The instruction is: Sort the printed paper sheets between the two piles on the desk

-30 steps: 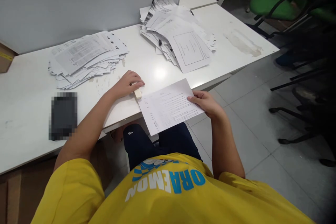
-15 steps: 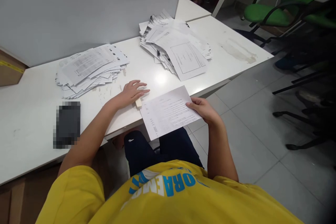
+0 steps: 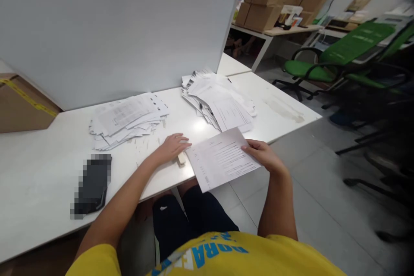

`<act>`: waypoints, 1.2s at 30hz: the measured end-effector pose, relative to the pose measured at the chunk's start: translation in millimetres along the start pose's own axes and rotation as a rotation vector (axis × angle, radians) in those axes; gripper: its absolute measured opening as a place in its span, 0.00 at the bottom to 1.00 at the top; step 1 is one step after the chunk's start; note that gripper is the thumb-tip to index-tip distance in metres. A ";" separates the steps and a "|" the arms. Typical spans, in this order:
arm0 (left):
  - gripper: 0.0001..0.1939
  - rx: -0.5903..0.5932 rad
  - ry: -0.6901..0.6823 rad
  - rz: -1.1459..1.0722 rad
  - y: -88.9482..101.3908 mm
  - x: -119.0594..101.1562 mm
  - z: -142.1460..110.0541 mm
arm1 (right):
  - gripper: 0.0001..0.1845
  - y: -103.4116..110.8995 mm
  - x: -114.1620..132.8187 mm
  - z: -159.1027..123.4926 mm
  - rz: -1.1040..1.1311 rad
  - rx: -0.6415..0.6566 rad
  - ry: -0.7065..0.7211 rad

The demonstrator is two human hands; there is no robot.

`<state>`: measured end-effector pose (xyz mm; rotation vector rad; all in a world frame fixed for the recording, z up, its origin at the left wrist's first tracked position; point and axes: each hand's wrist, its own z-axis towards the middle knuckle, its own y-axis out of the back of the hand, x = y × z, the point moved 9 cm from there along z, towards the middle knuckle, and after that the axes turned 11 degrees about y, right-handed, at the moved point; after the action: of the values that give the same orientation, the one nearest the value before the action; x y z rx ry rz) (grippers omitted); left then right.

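Looking over the white table [image 3: 29, 185], I see a left pile [image 3: 126, 118] and a right pile [image 3: 220, 97] of papers by the gray panel [image 3: 129, 30]. A brown box [image 3: 26, 110] sits far left, and a blurred black thing [image 3: 93, 185] lies beside my left arm [image 3: 129, 198]. The printed sheet [image 3: 223, 159] pokes past the table's front edge, and its top corner hides some of the right pile. My right hand [image 3: 263, 154] pinches its right side, thumb on top. My left hand [image 3: 173, 146] reaches out, fingers a little apart, near a cream block [image 3: 181, 159]; I can't tell if they touch.
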<state>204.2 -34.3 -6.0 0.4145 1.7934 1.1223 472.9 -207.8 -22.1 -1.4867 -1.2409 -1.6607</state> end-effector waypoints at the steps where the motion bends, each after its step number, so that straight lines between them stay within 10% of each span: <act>1: 0.31 -0.014 0.006 -0.014 1.0 1.2 -1.7 | 0.23 8.7 1.0 17.2 0.014 -0.071 0.028; 6: 0.29 -0.075 -0.006 -0.102 3.1 3.8 -7.9 | 0.24 25.3 -5.3 105.3 0.117 -0.474 0.202; 11: 0.33 -0.178 -0.059 -0.130 2.4 3.6 -7.7 | 0.31 33.3 -24.0 103.1 -0.072 -0.890 0.210; 18: 0.23 -0.643 0.324 0.031 54.6 71.6 -34.4 | 0.43 19.4 -22.4 100.0 -0.095 -0.618 0.184; 24: 0.36 -0.812 0.907 0.136 76.6 132.6 -73.1 | 0.44 31.0 -11.0 86.4 -0.389 -0.763 0.111; 36: 0.34 -1.032 0.920 0.217 106.5 149.7 -96.4 | 0.39 25.1 -19.8 101.9 -0.398 -0.834 0.278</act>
<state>28.6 74.1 14.9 -0.6436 1.5684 2.4362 542.4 -128.7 -40.4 -1.3969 -0.7346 -2.7693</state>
